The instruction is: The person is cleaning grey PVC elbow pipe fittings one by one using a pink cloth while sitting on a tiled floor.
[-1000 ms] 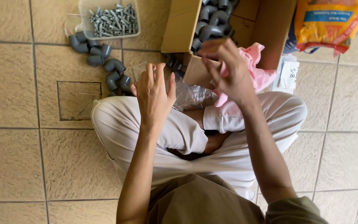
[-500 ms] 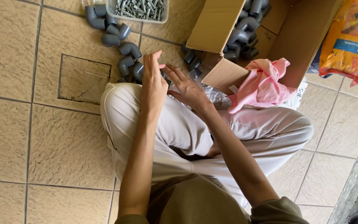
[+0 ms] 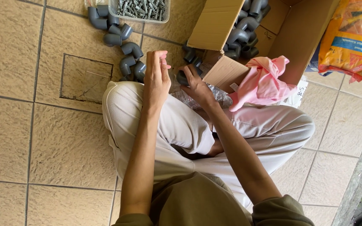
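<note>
My right hand has closed its fingers around a dark grey pipe elbow, gripping it just in front of my knees, close to the lower flap of the cardboard box. The elbow sits mostly under my fingers, so I can see only its dark rounded end poking out on the left. My left hand is raised beside it, held edge-on with the fingers straight and close together, open and holding nothing; the two hands are near each other but not touching.

Under my right hand lies a crumpled clear plastic bag, resting against my leg. Just to its right a pink cloth is bunched on the box flap and my thigh. The box itself lies open on its side, and more grey elbows are piled inside it.

To the left of my left hand, a loose trail of grey elbows runs across the tiled floor up to a clear plastic tub of grey screws or plugs; I can't tell which. A square hatch is set into the tiles next to that trail. Beyond the box, on the right, leans an orange and yellow sack.

I am sitting cross-legged on the floor in pale trousers.
</note>
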